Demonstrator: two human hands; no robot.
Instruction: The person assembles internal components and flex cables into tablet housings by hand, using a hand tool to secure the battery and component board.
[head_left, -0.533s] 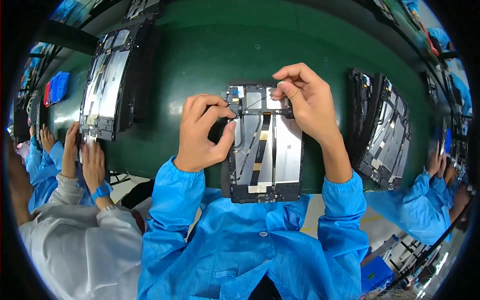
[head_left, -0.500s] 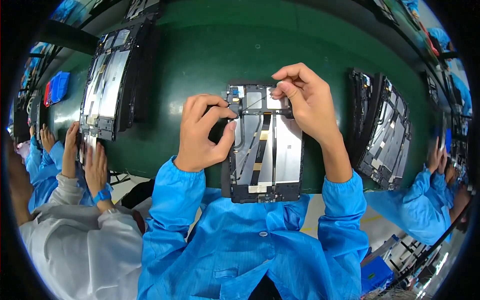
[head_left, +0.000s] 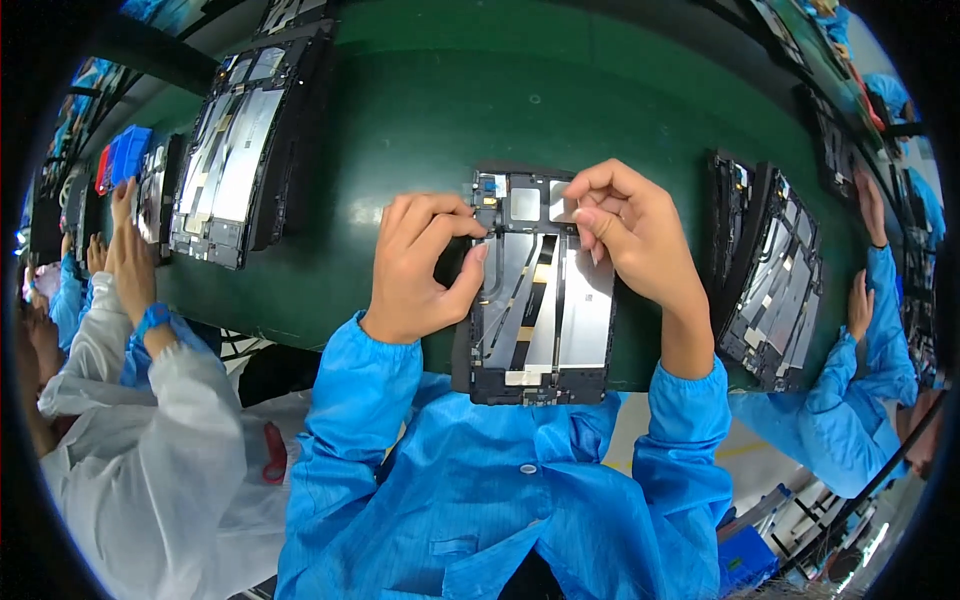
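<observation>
An opened tablet assembly (head_left: 585,310) lies in front of me, with silver plates, dark flat cables and a black frame showing. My left hand (head_left: 425,260) is at its upper left edge, the fingers bent onto the frame and the thumb against the side. Over the upper right corner, my right hand (head_left: 635,230) has thumb and forefinger pinched together. Whatever lies between those fingertips is too small or hidden to make out. A dark band crosses the assembly between the hands, below two small silver plates.
A stack of similar assemblies (head_left: 230,160) stands on the green table (head_left: 430,110) at left, another stack (head_left: 770,270) at right. Blue bins (head_left: 128,152) are at far left. A white-sleeved co-worker's hand (head_left: 130,265) is left; a blue-sleeved co-worker's hand (head_left: 860,305) is right.
My right hand has come down toward the frame; the thin dark strand that slanted up to its fingers no longer shows that way. The left co-worker's hands have moved away from the left stack.
</observation>
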